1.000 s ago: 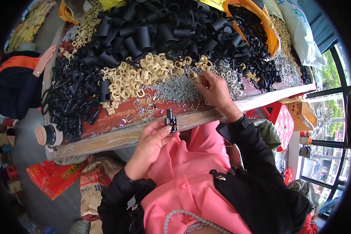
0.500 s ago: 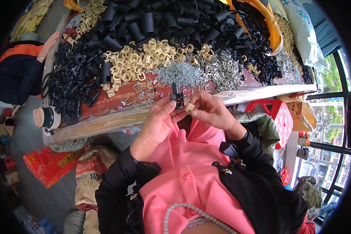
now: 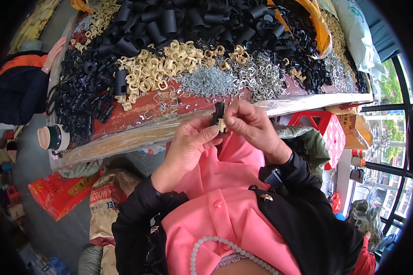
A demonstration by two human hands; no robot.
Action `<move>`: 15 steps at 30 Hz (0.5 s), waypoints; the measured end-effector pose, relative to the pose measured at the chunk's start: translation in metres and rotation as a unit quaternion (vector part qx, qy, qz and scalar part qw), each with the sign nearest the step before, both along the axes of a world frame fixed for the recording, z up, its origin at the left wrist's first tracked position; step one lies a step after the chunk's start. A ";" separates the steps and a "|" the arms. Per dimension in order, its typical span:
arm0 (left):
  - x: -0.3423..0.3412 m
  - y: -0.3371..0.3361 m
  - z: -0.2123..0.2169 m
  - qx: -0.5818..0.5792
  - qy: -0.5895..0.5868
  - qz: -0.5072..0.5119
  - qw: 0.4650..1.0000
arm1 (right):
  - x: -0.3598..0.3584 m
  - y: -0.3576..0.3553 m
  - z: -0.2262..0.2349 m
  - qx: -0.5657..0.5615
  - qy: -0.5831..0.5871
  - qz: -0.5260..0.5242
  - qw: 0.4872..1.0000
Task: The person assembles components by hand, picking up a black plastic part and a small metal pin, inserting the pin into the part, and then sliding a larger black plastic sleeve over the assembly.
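Note:
My left hand pinches a small black plastic fitting upright between thumb and fingers, in front of the table's near edge. A cream plastic clip sits against the lower part of the fitting. My right hand is closed beside it, thumb and forefinger at the clip; whether those fingers still grip the clip or only touch the parts is hard to see. Just beyond my hands lie a heap of small silver screws, a pile of cream clips and a pile of U-shaped metal pieces.
Black tubes and black fittings cover much of the red table. A lidded jar stands at its left corner. Another person's hand rests at the far left edge. A red stool is at right, sacks below left.
My right hand has brought the cream clip up against the black fitting. The fitting has shifted right and turned, and both hands are closer together.

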State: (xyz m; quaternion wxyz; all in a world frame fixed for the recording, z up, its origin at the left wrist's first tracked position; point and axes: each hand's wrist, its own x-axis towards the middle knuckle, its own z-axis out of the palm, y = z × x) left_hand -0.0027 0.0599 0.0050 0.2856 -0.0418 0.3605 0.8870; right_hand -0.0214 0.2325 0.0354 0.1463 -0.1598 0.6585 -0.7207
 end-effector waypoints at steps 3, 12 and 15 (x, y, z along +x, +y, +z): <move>0.009 0.000 0.005 -0.030 0.008 0.004 1.000 | 0.011 -0.008 -0.004 0.019 0.029 -0.010 0.999; 0.007 -0.007 0.008 -0.060 -0.022 -0.007 0.998 | 0.002 0.011 -0.016 0.137 0.067 -0.088 0.984; -0.002 -0.010 0.001 -0.059 -0.035 0.005 0.998 | -0.029 0.045 -0.026 0.390 0.208 -0.195 0.875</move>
